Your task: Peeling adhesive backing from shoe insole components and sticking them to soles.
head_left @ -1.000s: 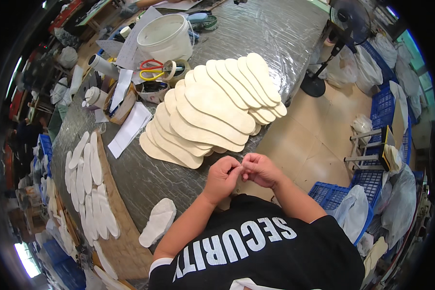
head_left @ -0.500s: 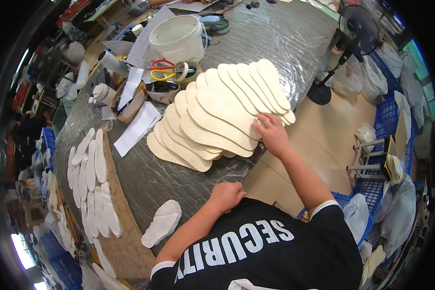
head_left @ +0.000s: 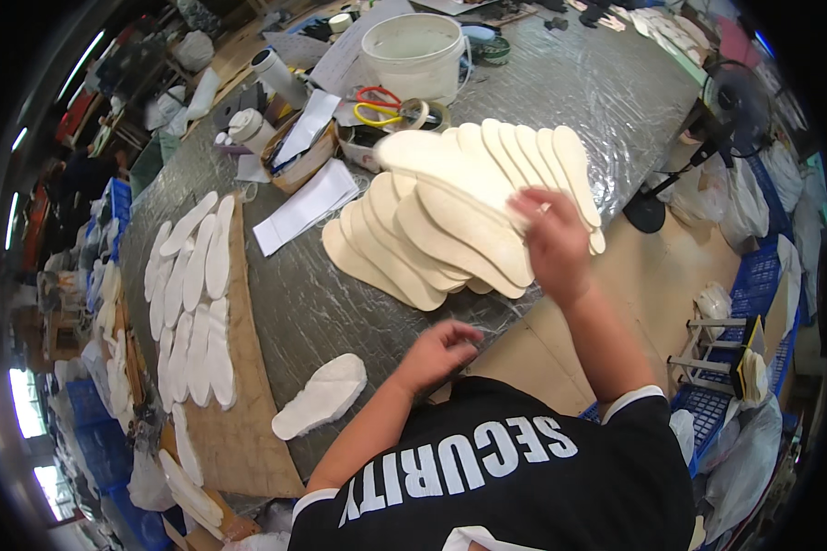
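Observation:
A cream shoe insole (head_left: 446, 163) is lifted and tilted above the pile, its right end pinched by my right hand (head_left: 558, 241). The hand and the insole are slightly blurred. Beneath it, a fanned pile of similar cream insoles (head_left: 386, 243) lies overlapping on the table, partly hidden by the lifted one. My left hand (head_left: 439, 354) hovers at the table's near edge, fingers loosely bent and apart, holding nothing. Left of it lies a single fluffy white insole (head_left: 322, 397), apart from the hand.
Several white insoles (head_left: 193, 266) cover a brown board (head_left: 257, 404) at the left. Behind the pile stand a white bucket (head_left: 413, 57), scissors (head_left: 378, 106), tape (head_left: 420, 115) and paper slips (head_left: 305, 207). A black fan (head_left: 735, 115) and blue crates (head_left: 758, 275) stand right of the table.
My right hand has taken hold of the top insole and raised it off the pile. My left hand's fingers have loosened. The whole view has shifted, moving the table's things rightward.

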Available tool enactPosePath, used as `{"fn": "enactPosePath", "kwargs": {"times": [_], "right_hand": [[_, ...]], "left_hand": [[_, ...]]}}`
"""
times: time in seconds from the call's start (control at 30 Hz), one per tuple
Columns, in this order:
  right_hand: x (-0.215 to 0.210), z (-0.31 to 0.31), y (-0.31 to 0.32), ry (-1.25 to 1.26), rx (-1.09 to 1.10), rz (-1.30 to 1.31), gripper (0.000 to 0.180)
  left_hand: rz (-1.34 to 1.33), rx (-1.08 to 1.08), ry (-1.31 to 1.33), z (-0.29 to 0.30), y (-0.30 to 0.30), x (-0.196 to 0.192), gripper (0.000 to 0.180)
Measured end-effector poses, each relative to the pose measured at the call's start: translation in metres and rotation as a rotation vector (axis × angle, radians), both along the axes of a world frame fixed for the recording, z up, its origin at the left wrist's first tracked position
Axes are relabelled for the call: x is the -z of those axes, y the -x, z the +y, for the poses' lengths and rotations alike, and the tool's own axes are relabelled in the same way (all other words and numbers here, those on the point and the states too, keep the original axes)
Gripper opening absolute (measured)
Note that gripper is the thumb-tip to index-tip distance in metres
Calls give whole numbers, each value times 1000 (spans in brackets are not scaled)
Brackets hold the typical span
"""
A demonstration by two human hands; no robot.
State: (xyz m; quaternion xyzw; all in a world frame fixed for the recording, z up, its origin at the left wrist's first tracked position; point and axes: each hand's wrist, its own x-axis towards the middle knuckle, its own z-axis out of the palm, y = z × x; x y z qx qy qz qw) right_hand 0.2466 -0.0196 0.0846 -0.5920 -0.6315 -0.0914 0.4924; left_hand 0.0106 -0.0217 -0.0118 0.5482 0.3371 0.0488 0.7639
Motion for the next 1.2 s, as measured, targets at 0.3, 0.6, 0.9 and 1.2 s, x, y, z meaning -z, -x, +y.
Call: {"fn": "enactPosePath", "kwargs": {"times": [0.3, 0.6, 0.9, 1.2], "right_hand": [[49, -42, 152, 109, -616, -62, 46], [124, -61, 210, 1137, -505, 878, 49], [148, -48, 265, 1168, -214, 1246, 26], [144, -48, 270, 1144, -157, 1269, 16]], "left_hand": [[-804, -808, 111, 35, 83, -72, 94], [76, -681, -458, 16, 220, -82, 97], [576, -124, -912, 5, 282, -42, 70], [515, 94, -879, 8, 277, -25, 78]]}}
